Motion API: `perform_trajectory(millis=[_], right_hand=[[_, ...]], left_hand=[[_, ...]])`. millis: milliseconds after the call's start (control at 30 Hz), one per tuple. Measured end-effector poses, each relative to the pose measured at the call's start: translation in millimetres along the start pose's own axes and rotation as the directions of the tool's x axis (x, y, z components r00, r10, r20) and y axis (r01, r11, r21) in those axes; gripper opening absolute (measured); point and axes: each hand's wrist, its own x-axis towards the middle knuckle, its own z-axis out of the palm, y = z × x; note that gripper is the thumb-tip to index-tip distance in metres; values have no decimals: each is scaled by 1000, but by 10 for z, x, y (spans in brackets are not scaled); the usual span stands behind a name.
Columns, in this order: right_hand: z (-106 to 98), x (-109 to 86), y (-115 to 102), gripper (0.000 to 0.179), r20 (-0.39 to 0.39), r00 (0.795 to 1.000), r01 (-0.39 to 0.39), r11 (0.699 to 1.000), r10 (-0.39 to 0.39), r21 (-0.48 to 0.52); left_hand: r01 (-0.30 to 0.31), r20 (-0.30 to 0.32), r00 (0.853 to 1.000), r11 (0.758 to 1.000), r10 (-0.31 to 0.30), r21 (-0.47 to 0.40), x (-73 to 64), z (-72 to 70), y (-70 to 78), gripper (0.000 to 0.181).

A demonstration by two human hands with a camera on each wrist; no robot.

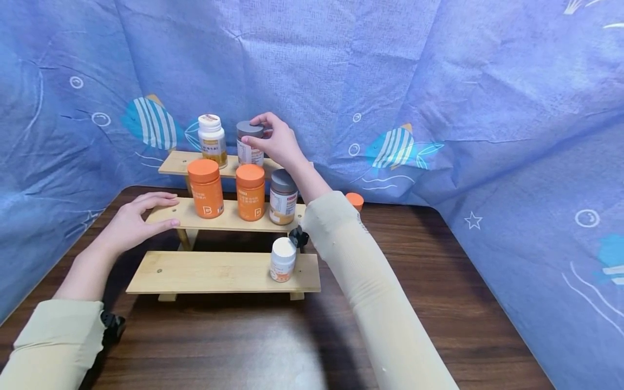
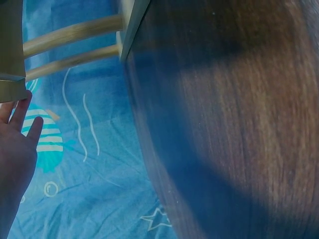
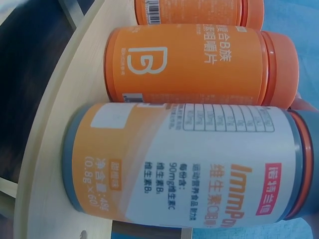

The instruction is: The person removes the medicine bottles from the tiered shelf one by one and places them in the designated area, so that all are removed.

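Note:
In the head view my right hand (image 1: 278, 142) reaches to the top tier and grips a grey-lidded supplement bottle (image 1: 250, 154) near its lid, thumb in front. Beside it stands a white-capped bottle (image 1: 212, 142). My left hand (image 1: 134, 221) rests with extended fingers against the left end of the middle shelf board (image 1: 226, 223); the left wrist view shows fingertips (image 2: 26, 95) at the board's edge. On that board stand two orange bottles, one left (image 1: 206, 189) and one central (image 1: 251, 194), and another grey-lidded bottle (image 1: 283, 197), seen large in the right wrist view.
A small white bottle (image 1: 283, 260) stands toward the right end of the lowest board (image 1: 209, 271). Behind my right sleeve an orange-capped bottle (image 1: 355, 201) is partly hidden on the dark wooden table (image 1: 419, 281). Blue fish-patterned cloth (image 1: 312, 70) hangs behind the three-tier rack.

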Motion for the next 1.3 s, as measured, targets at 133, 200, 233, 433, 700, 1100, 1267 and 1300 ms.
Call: perform_trajectory(millis=[133, 200, 233, 433, 700, 1100, 1267, 1300], right_hand=[[-3, 1, 8, 42, -1, 1000, 9, 1000, -9, -13], [-4, -2, 15, 42, 0, 1000, 15, 1000, -15, -7], [-4, -4, 19, 43, 2, 1000, 19, 1000, -19, -1], [-18, -31, 26, 43, 9, 999, 40, 998, -40, 58], [-132, -81, 58, 41, 13, 998, 55, 993, -56, 100], [-433, -259, 69, 40, -20, 996, 91, 987, -89, 133], [-548, -409, -24, 39, -26, 993, 119, 982, -117, 145], [-563, -429, -32, 39, -23, 992, 125, 982, -123, 144]], left_hand=[[-2, 0, 1000, 1000, 2, 0, 4, 6, 2, 56], [-1, 2, 1000, 1000, 1, 0, 2, 8, 1, 56], [1, 2, 1000, 1000, -1, -1, 2, 10, -1, 56], [10, 1, 1000, 1000, -10, -2, -4, 10, -20, 56], [19, 2, 1000, 1000, -19, -4, -8, 15, -29, 56], [10, -4, 1000, 1000, -10, -4, -5, 30, -13, 56], [17, -2, 1000, 1000, -17, 2, -3, 24, -27, 56], [18, -1, 1000, 1000, -18, 3, -6, 19, -29, 56]])
